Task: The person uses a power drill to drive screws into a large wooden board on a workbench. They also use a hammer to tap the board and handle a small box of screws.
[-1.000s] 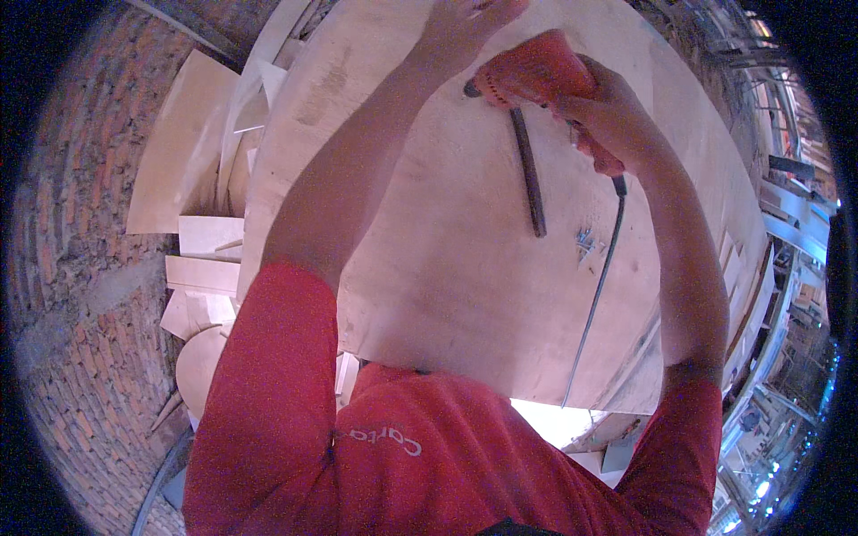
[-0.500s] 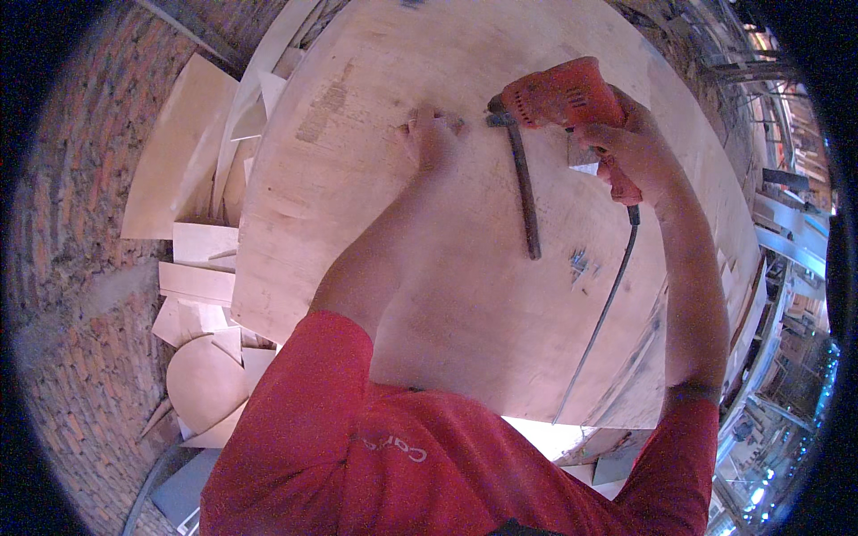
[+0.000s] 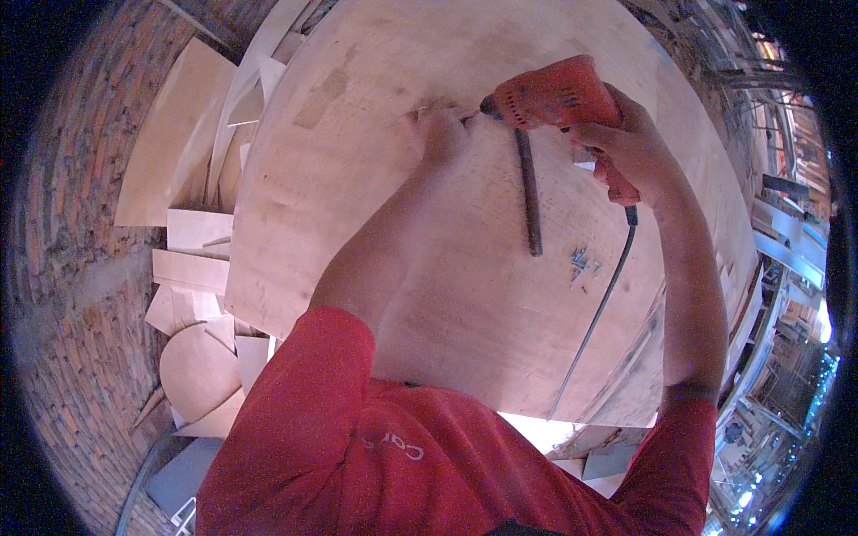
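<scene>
My right hand (image 3: 630, 143) is wrapped round the handle of a red corded power drill (image 3: 559, 94), whose black chuck points left. Just left of the chuck is my left hand (image 3: 440, 132), low over a large pale wooden board (image 3: 357, 223). Its fingers are curled together toward the drill tip; whatever they pinch is too small to make out. Beneath the drill lies a hammer, its dark handle (image 3: 530, 201) toward me and its head hidden by the drill. A small heap of screws or nails (image 3: 585, 262) rests on the board near the cord.
The drill's black cord (image 3: 592, 330) runs down across the board toward my body. Thin wood offcuts (image 3: 198, 268) and a round wooden piece (image 3: 201, 364) lie at the left, along a brick wall (image 3: 71, 268). Clutter and metal bars (image 3: 791, 246) stand at the right.
The drill has shifted slightly left, its chuck now closer to my left hand and covering the hammer's head. My left hand has moved a little right and its fingers have drawn together.
</scene>
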A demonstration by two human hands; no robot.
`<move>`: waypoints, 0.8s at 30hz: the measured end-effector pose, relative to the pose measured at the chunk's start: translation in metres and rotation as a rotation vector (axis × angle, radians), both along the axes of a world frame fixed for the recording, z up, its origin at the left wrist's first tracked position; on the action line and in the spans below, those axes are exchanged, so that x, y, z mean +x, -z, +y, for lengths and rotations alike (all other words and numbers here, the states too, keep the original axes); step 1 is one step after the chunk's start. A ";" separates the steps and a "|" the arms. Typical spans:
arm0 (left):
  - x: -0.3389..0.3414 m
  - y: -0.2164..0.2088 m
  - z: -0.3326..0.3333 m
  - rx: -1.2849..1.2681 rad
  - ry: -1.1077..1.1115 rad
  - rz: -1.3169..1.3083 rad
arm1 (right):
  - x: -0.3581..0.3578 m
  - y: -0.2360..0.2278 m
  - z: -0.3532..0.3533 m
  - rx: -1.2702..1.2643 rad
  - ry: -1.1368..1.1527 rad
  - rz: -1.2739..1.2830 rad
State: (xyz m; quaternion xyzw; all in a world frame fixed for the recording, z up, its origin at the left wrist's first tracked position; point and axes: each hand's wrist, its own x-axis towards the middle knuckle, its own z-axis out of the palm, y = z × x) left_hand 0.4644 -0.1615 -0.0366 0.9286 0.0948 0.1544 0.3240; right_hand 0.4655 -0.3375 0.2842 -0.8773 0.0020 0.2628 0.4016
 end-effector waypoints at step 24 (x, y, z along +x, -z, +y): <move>-0.005 -0.019 -0.005 0.051 0.045 0.052 | -0.011 -0.008 0.015 -0.158 -0.119 -0.059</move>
